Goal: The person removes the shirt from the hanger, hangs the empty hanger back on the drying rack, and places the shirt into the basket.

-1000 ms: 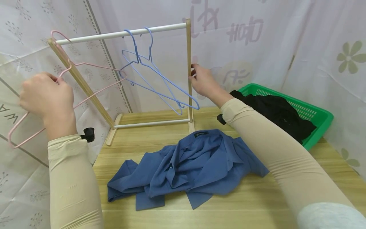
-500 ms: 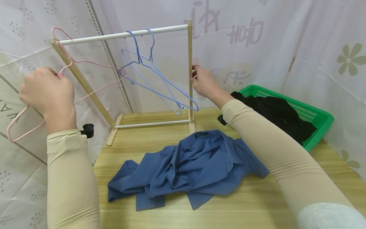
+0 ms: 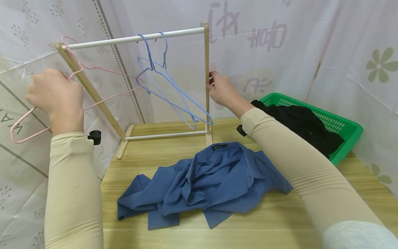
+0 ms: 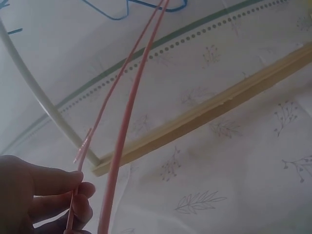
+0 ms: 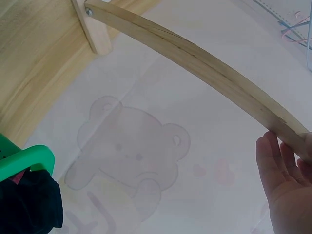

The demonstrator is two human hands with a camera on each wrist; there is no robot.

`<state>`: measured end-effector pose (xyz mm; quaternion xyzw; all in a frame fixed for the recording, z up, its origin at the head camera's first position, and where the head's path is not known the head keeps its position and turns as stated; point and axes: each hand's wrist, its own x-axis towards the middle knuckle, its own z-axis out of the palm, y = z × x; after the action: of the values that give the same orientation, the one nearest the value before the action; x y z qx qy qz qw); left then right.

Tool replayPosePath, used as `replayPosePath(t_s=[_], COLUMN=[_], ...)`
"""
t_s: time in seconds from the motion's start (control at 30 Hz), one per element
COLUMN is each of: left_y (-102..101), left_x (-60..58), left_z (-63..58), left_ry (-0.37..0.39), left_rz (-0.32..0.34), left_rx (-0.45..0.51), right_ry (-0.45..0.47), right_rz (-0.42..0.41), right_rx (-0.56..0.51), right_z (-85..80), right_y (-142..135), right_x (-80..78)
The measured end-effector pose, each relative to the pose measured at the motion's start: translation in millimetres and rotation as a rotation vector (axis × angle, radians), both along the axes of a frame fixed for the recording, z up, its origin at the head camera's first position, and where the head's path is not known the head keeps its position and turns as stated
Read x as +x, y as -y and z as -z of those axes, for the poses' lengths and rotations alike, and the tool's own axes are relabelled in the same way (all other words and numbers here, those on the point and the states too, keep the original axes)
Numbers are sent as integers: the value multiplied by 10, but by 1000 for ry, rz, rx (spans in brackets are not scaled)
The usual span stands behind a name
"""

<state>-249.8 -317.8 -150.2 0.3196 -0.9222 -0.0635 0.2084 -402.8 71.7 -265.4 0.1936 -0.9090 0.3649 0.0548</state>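
My left hand (image 3: 57,98) pinches a pink wire hanger (image 3: 107,71) by its upper wire, beside the left end of a small clothes rack (image 3: 174,34). The hanger's hook overlaps the white bar's left end in the head view. In the left wrist view, thumb and fingertips (image 4: 73,181) close on the pink wire. My right hand (image 3: 222,89) grips the rack's right wooden post (image 5: 219,78), fingers bent around it. Two blue hangers (image 3: 180,88) hang from the bar, tilted down to the right. A blue collared shirt (image 3: 217,180) lies crumpled on the table in front of the rack.
A green basket (image 3: 349,129) with black cloth (image 3: 298,119) in it stands at the right, beyond my right forearm. The rack's low white crossbar (image 3: 164,135) runs close over the wooden table (image 3: 264,221). Patterned curtains (image 3: 298,55) hang behind.
My left hand has shifted slightly right and up, while the pink hanger's hook has come down and right onto the bar's end. The blue hangers have swung a little. My right hand stays put.
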Motion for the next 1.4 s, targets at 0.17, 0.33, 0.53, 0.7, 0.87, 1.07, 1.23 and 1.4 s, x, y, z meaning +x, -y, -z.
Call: replayPosePath(t_s=[0.17, 0.33, 0.53, 0.7, 0.87, 1.07, 1.23, 1.4], left_y=[16, 12, 56, 98, 100, 65, -7, -46], left_x=[-48, -85, -102, -61, 62, 213, 367, 461], left_z=[34, 72, 85, -13, -157, -248, -263, -287], left_ry=[12, 13, 15, -32, -20, 11, -39, -203], left_rz=[18, 24, 18, 19, 24, -10, -11, 2], left_rx=[1, 4, -5, -25, -40, -50, -7, 104], right_ry=[2, -13, 23, 19, 13, 22, 25, 26], right_rz=[2, 3, 3, 0, -3, -3, 2, -2], right_rx=[4, 5, 16, 14, 19, 12, 19, 14], right_z=[-10, -15, -27, -26, -24, -16, -12, -9], right_y=[-11, -14, -2, -2, 4, 20, 29, 27], right_x=[9, 5, 13, 2, -3, 6, 5, -3])
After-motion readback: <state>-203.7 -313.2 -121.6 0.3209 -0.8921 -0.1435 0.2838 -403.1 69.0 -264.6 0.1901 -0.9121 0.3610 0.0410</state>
